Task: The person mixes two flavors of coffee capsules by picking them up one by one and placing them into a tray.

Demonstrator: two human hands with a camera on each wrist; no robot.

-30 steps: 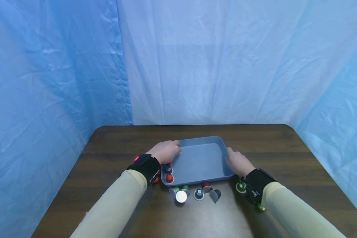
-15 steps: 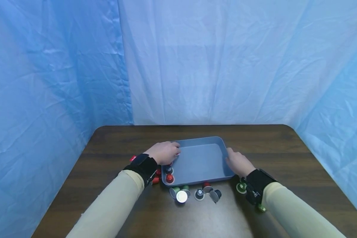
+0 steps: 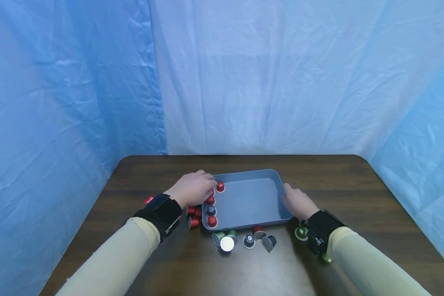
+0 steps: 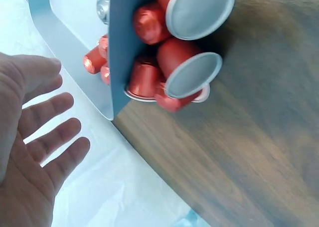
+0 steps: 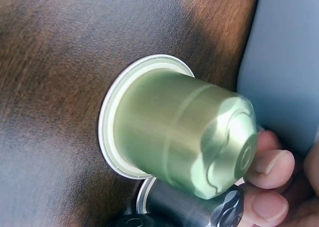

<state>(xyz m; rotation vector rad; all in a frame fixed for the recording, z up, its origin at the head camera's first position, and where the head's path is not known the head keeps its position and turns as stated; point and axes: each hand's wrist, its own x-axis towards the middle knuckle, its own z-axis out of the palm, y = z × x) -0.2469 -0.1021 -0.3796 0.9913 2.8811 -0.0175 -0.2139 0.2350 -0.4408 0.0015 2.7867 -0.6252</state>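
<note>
My left hand (image 3: 193, 188) hovers over the left rim of a blue-grey tray (image 3: 251, 201). In the left wrist view its fingers are spread and hold nothing. A red coffee capsule (image 3: 220, 187) stands inside the tray just right of the fingertips. Along the tray's left wall runs a row of red capsules with one dark capsule (image 3: 211, 210) among them. My right hand (image 3: 299, 203) grips the tray's right edge. The right wrist view shows its curled fingertips (image 5: 271, 169) beside a dark capsule (image 5: 182, 202) and a green capsule (image 5: 179, 129); the thumb is mostly hidden.
Several red capsules (image 3: 194, 222) lie against the tray's outer left wall. Along its front lie green, dark and red capsules, with a white-lidded one (image 3: 227, 244) upturned. Green capsules (image 3: 301, 233) stand by my right wrist. Blue sheeting (image 3: 259, 82) hangs behind the wooden table (image 3: 163, 255).
My left hand has let go of a red capsule and drawn back to the left, uncovering it and the row along the wall. The right hand and tray have stayed put.
</note>
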